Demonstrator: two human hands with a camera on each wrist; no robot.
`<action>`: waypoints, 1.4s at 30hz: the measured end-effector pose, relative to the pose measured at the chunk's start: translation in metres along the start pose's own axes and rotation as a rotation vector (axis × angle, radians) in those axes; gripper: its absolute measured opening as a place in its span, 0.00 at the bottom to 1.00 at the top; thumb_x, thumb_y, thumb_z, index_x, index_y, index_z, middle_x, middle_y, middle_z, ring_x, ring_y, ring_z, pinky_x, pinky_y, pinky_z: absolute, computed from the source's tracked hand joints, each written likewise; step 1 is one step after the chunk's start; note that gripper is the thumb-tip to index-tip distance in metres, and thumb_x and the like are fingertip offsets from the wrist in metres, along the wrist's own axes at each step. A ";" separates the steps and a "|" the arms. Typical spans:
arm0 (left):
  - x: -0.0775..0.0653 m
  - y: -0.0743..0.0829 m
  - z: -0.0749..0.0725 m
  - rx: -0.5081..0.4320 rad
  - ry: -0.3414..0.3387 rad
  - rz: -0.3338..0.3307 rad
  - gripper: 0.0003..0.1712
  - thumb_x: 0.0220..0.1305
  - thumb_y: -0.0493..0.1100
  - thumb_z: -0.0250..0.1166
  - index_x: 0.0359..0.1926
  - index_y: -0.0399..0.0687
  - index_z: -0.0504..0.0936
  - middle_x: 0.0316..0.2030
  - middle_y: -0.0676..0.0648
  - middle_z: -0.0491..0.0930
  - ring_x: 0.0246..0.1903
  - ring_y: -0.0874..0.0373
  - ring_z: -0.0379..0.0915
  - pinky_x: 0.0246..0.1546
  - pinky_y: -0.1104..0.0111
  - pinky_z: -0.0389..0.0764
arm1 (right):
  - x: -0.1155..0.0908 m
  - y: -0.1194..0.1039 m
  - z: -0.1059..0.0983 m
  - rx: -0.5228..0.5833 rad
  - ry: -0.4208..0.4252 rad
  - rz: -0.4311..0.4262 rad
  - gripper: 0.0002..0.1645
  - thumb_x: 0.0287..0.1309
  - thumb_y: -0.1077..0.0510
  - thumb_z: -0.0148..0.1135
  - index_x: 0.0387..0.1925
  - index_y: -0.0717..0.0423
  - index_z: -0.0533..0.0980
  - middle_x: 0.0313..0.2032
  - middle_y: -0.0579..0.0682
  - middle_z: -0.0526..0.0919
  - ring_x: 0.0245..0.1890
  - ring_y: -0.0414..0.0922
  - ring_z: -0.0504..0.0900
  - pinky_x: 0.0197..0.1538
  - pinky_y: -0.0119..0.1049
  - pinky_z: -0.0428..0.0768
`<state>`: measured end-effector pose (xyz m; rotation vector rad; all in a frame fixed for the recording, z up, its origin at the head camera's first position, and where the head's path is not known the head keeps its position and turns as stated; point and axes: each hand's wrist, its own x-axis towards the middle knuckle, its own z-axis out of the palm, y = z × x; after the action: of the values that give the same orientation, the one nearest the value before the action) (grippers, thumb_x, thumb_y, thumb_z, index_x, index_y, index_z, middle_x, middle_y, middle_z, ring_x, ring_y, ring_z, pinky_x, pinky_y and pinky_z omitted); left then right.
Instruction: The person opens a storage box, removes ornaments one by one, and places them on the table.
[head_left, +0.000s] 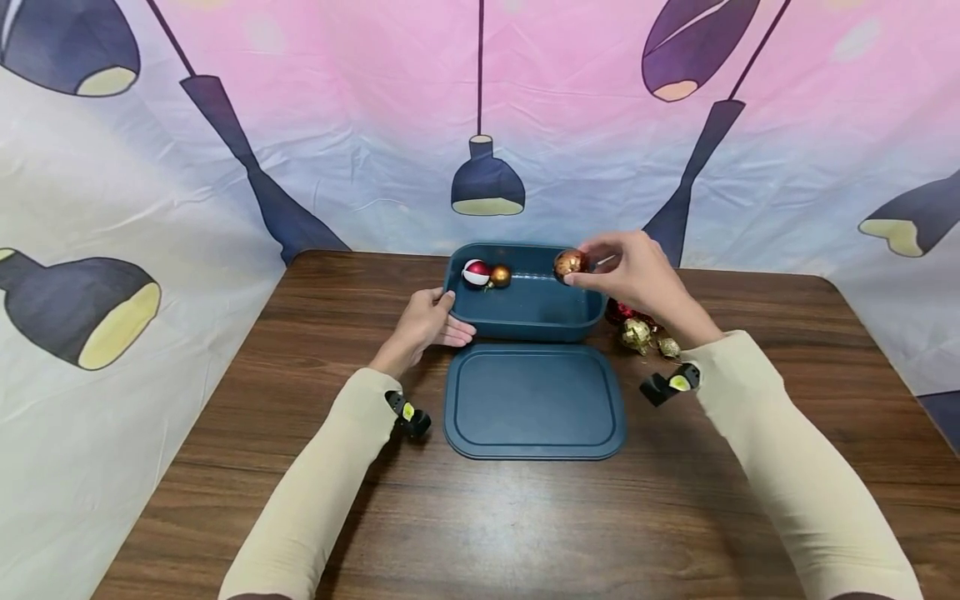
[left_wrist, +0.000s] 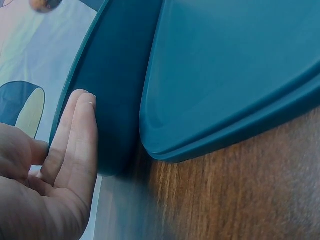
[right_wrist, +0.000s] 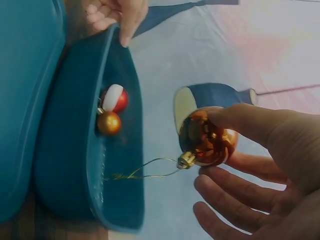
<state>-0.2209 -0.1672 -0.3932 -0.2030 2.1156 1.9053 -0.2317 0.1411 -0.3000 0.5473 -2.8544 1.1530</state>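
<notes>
My right hand (head_left: 633, 267) pinches a shiny copper Christmas bauble (head_left: 570, 263) between thumb and fingers over the right end of a dark teal box (head_left: 521, 332). In the right wrist view the bauble's gold cap and thin hanging loop (right_wrist: 159, 169) point towards the box. A red and white bauble (head_left: 476, 272) and a small gold bauble (head_left: 500, 276) lie inside at the left. My left hand (head_left: 425, 323) holds the box's front left corner, thumb over the rim and fingers straight along the outer wall, as the left wrist view shows.
A flat teal lid (head_left: 534, 402) lies on the wooden table (head_left: 480, 525) just in front of the box. Beside the box's right end, under the right forearm, sit several ornaments, among them a gold bauble (head_left: 636, 335) and red ones. A printed cloth (head_left: 405, 167) hangs behind the table.
</notes>
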 end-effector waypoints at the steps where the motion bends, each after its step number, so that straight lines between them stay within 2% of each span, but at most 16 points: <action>1: 0.000 0.000 0.000 0.001 0.000 -0.001 0.32 0.84 0.47 0.43 0.80 0.40 0.50 0.31 0.36 0.87 0.29 0.47 0.88 0.35 0.61 0.90 | -0.003 0.002 -0.004 0.001 -0.001 -0.001 0.27 0.58 0.46 0.75 0.55 0.55 0.83 0.49 0.56 0.86 0.45 0.51 0.86 0.47 0.49 0.85; 7: 0.001 0.000 0.001 0.005 0.005 -0.008 0.32 0.84 0.47 0.43 0.80 0.40 0.49 0.31 0.36 0.87 0.29 0.48 0.88 0.35 0.60 0.90 | -0.022 0.017 -0.027 -0.001 -0.024 0.024 0.29 0.57 0.44 0.75 0.54 0.56 0.82 0.46 0.56 0.86 0.42 0.48 0.85 0.40 0.33 0.83; 16: 0.001 0.000 0.000 0.004 0.014 -0.014 0.33 0.84 0.48 0.43 0.80 0.40 0.48 0.32 0.36 0.87 0.29 0.47 0.88 0.35 0.60 0.90 | -0.049 0.051 -0.058 -0.047 -0.032 0.116 0.34 0.58 0.41 0.74 0.58 0.58 0.80 0.51 0.59 0.85 0.40 0.40 0.85 0.39 0.27 0.80; 22: 0.001 -0.001 -0.001 0.005 0.015 -0.022 0.33 0.84 0.48 0.43 0.80 0.41 0.47 0.32 0.36 0.88 0.31 0.46 0.88 0.36 0.60 0.90 | -0.066 0.076 -0.074 -0.080 -0.013 0.175 0.34 0.58 0.39 0.74 0.57 0.58 0.80 0.52 0.61 0.85 0.36 0.33 0.82 0.36 0.28 0.80; 29: 0.002 -0.001 0.000 -0.002 0.015 -0.022 0.33 0.84 0.48 0.44 0.81 0.42 0.47 0.32 0.37 0.88 0.29 0.49 0.88 0.35 0.60 0.90 | -0.084 0.108 -0.086 -0.100 0.032 0.231 0.33 0.56 0.40 0.75 0.55 0.58 0.82 0.46 0.56 0.86 0.35 0.32 0.81 0.35 0.28 0.78; 35: 0.001 -0.001 0.000 -0.004 0.014 -0.023 0.33 0.84 0.48 0.44 0.80 0.42 0.48 0.31 0.37 0.88 0.28 0.49 0.88 0.35 0.61 0.90 | -0.094 0.136 -0.088 -0.120 0.013 0.277 0.33 0.57 0.42 0.75 0.55 0.63 0.81 0.42 0.53 0.86 0.34 0.30 0.77 0.35 0.28 0.75; 38: 0.001 -0.001 0.000 -0.007 0.013 -0.023 0.34 0.84 0.48 0.44 0.81 0.42 0.47 0.31 0.37 0.88 0.28 0.49 0.88 0.35 0.61 0.90 | -0.098 0.148 -0.087 -0.108 -0.007 0.323 0.36 0.58 0.41 0.74 0.57 0.64 0.80 0.44 0.54 0.85 0.37 0.33 0.77 0.37 0.30 0.75; 42: 0.001 0.000 0.000 -0.003 0.012 -0.022 0.34 0.84 0.48 0.44 0.80 0.41 0.47 0.31 0.37 0.88 0.29 0.49 0.88 0.35 0.61 0.90 | -0.103 0.159 -0.086 -0.104 -0.027 0.377 0.40 0.58 0.38 0.73 0.60 0.65 0.78 0.47 0.57 0.83 0.43 0.44 0.76 0.39 0.33 0.75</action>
<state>-0.2216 -0.1673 -0.3938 -0.2377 2.1101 1.8995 -0.1968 0.3378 -0.3591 0.0172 -3.1064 1.0283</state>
